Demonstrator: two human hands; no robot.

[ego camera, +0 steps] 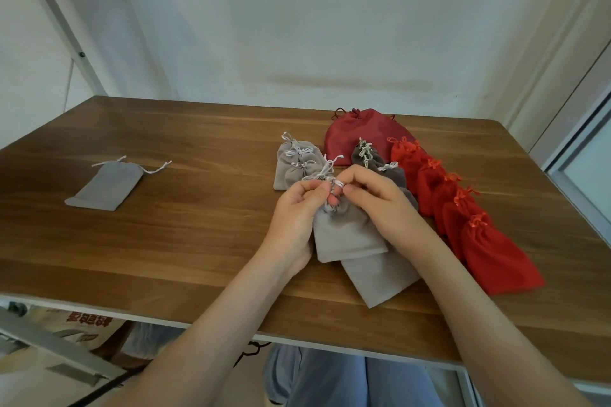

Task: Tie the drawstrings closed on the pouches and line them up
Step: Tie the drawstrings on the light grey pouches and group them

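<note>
A light grey pouch [347, 235] hangs just above the table between my hands. My left hand [297, 208] and my right hand [373, 198] both pinch its white drawstrings [325, 172] at the gathered neck. Under it lies another grey pouch [380, 277]. Behind, several tied light grey pouches [297, 162] overlap in a row. Dark grey pouches [373, 158] sit to their right. A row of several tied red pouches [463, 218] runs diagonally at right. One untied grey pouch [105, 185] lies flat at the left.
A large dark red pouch [357, 132] lies behind the rows. The wooden table [198, 241] has its front edge near my forearms. A white wall stands behind it, a shelf frame [66, 26] at far left and a window frame [578, 158] at right.
</note>
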